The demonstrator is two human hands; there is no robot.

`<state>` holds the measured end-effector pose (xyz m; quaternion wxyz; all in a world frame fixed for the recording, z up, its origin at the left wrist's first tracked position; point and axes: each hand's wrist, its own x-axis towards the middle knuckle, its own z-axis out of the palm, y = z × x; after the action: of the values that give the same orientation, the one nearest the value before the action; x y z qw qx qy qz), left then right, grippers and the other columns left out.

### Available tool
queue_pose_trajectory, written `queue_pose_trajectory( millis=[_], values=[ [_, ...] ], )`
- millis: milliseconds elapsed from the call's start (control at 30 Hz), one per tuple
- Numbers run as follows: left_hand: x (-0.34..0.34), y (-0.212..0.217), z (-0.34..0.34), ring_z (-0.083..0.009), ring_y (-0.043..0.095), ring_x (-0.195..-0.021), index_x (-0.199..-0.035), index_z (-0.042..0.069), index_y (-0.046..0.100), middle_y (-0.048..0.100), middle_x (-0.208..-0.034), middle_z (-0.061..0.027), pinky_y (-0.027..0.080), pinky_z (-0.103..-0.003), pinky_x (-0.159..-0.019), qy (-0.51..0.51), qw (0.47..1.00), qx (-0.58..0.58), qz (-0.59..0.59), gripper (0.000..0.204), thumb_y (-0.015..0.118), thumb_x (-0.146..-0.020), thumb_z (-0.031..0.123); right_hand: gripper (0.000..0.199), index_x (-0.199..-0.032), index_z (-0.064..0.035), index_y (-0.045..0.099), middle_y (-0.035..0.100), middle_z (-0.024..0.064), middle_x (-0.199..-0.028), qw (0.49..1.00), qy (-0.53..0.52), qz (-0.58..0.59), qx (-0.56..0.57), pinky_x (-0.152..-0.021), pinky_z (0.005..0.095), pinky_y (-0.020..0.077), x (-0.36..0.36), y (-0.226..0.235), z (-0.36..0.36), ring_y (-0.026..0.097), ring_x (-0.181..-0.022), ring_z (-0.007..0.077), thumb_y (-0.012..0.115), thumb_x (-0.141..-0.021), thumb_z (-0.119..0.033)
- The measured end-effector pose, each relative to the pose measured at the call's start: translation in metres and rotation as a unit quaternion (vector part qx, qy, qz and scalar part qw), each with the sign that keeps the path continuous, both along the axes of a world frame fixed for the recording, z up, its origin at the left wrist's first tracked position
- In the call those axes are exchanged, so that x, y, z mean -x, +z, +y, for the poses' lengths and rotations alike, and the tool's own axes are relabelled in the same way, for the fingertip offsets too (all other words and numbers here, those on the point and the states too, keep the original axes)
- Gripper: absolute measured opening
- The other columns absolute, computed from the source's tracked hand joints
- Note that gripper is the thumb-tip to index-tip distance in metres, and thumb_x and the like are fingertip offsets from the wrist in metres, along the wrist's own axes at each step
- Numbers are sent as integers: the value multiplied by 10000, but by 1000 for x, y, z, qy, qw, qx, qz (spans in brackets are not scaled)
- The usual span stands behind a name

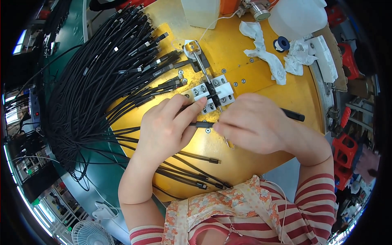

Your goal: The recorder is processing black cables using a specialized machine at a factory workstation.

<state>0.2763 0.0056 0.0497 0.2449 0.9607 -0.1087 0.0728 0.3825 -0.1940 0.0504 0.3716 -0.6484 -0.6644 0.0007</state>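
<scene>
Left hand [167, 126] closed in a pinch, thumb and forefinger on a thin black cable [203, 124] near the middle of the round yellow bench [261, 77]. Right hand [253, 122] curled over the same cable just beside the left, fingers bent down on it; exact grip under the knuckles hidden. Cable end [295, 115] poking out past the right hand toward the right edge of the bench. Just beyond both hands, toward the far side, a white clamp fixture [214, 93] with screws, bolted to the bench, with a metal lever [200, 59] running from it toward the far edge.

Along the left edge, a thick fan of black cables [98, 81], connector ends pointing in toward the fixture, bodies spilling off onto the green surface [77, 28] beside the bench. Near the front edge, below the left hand, a few loose cables [192, 169] lying flat, apart from the big bundle.

Toward the far right of the bench, crumpled white rags [265, 51], a small blue spool [281, 44] between them, and a white foam block [326, 57] at the right rim. At the far edge, a white container [200, 12] and a metal cylinder [260, 11].
</scene>
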Motion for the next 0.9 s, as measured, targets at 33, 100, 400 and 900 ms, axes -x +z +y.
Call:
queue_pose_trajectory(
  millis=[33, 100, 400, 900],
  values=[
    [1, 0, 0, -195, 579, -685, -1084, 91, 671, 561, -832, -35, 481, -306, -564, 0, 1000, -8, 2, 421, 691, -666, 56, 148, -856, -36, 638, 537, 52, -777, 1000, 2, 0, -2, -591, 344, 447, -6, 1, -2, 552, -689, 213, 659, -719, -86],
    [1, 0, -2, -194, 578, -681, -1071, 91, 674, 562, -833, -32, 481, -306, -561, 5, 1000, -19, -3, 396, 690, -677, 53, 134, -861, -37, 637, 562, 56, -802, 998, -40, 37, 44, -590, 340, 448, -15, 1, -8, 565, -700, 225, 657, -730, -57],
    [0, 14, 9, -217, 595, -657, -1061, 56, 672, 612, -810, -66, 482, -322, -562, -11, 999, 44, -22, 339, 684, -724, 18, 119, -877, -35, 639, 606, 80, -820, 967, -96, 237, -10, -629, 323, 485, -13, 2, 0, 600, -731, 252, 666, -764, -10],
    [2, -1, 5, -163, 557, -616, -1143, 117, 667, 550, -841, -27, 475, -277, -531, -18, 998, -59, -10, 434, 638, -718, 37, 67, -807, -22, 607, 508, 82, -850, 947, -191, 245, 80, -684, 355, 440, -17, -13, 7, 544, -756, 258, 664, -775, -30]
  ],
)
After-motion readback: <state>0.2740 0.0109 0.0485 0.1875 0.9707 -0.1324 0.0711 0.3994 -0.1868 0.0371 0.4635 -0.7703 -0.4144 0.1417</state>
